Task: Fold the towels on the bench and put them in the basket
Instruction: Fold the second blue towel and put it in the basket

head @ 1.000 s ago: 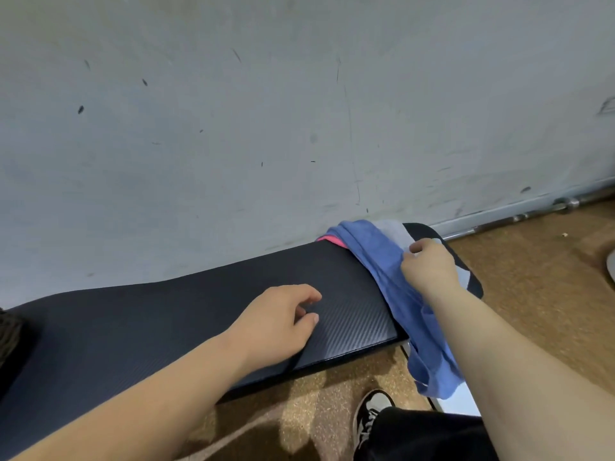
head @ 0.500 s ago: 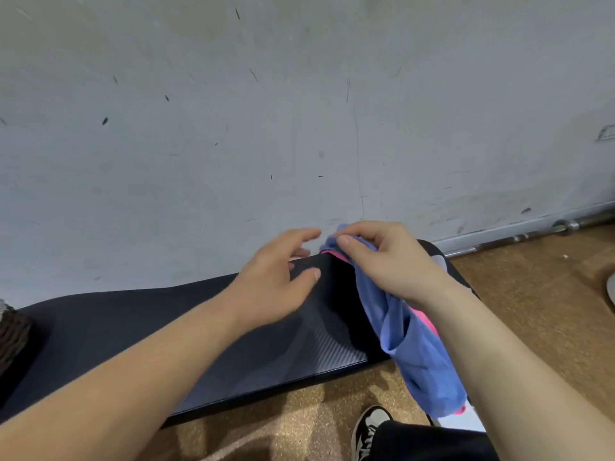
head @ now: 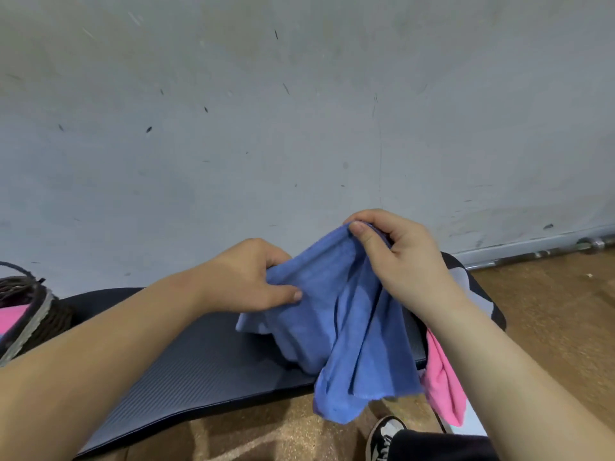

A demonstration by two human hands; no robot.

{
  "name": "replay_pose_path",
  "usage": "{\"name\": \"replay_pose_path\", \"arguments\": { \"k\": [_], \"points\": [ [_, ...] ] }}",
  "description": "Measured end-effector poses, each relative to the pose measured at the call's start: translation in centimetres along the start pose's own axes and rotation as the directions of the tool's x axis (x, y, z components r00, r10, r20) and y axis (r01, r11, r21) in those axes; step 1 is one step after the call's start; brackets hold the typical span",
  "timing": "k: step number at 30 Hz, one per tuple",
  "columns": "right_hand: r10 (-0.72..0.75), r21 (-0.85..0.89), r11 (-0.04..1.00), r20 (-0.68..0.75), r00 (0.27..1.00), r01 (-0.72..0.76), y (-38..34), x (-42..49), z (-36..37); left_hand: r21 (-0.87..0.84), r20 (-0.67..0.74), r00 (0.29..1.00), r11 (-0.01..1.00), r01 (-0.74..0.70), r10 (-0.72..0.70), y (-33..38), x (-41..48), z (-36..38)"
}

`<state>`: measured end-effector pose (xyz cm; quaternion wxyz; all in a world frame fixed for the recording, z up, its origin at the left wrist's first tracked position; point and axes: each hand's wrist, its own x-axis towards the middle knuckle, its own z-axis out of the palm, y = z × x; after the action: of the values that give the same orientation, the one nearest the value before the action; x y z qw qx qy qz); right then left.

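Both my hands hold a blue towel (head: 346,331) above the right part of the black padded bench (head: 199,364). My right hand (head: 399,257) pinches its top edge, lifted highest. Lower and to the left, my left hand (head: 253,277) grips another part of the cloth. The towel hangs crumpled, its lower end past the bench's front edge. A pink towel (head: 442,384) hangs off the bench's right end, partly behind my right forearm. A pale grey towel (head: 466,281) lies on the bench's right end. The dark wicker basket (head: 40,314) stands at the far left with pink cloth inside.
A grey-white wall (head: 299,128) rises directly behind the bench. A metal bar (head: 545,252) lies along the wall's base on the right. Brown cork-like floor (head: 559,327) spreads to the right and in front. My shoe (head: 382,434) and dark trouser leg show at the bottom.
My left hand rose from the bench surface and took hold of the blue towel. My right hand lifted the towel off the pile, uncovering the pink one. The view shifted, bringing the basket in.
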<state>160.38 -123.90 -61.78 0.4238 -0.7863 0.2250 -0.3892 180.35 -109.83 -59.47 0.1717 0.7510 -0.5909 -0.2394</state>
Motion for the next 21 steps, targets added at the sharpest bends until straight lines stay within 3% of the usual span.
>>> {"name": "replay_pose_path", "arguments": {
  "k": [4,9,12,16,21],
  "points": [
    [0.066,0.019,0.998,-0.107,0.992,-0.064,-0.2,0.7,1.8,0.078,-0.035,0.99,0.987,0.139,-0.136,-2.9,-3.9,-2.6],
    [0.248,0.24,0.942,-0.016,0.969,-0.237,-0.3,0.6,5.0,0.047,-0.1,0.977,0.98,0.195,-0.19,-5.6,-9.3,-4.2],
    [0.197,0.147,0.969,0.036,0.98,-0.2,-0.8,0.3,6.2,-0.026,-0.135,0.973,0.982,0.186,-0.187,-6.5,-11.6,-4.4],
    [0.102,-0.003,0.995,0.097,0.99,-0.102,-1.5,-0.1,7.4,0.082,-0.224,0.952,0.97,0.231,-0.208,-7.6,-13.6,-4.2],
    [0.073,-0.077,0.995,0.086,0.994,-0.066,-1.0,-0.2,8.5,0.054,-0.328,0.911,0.958,0.282,-0.25,-7.9,-14.5,-3.1]
  ]
}}
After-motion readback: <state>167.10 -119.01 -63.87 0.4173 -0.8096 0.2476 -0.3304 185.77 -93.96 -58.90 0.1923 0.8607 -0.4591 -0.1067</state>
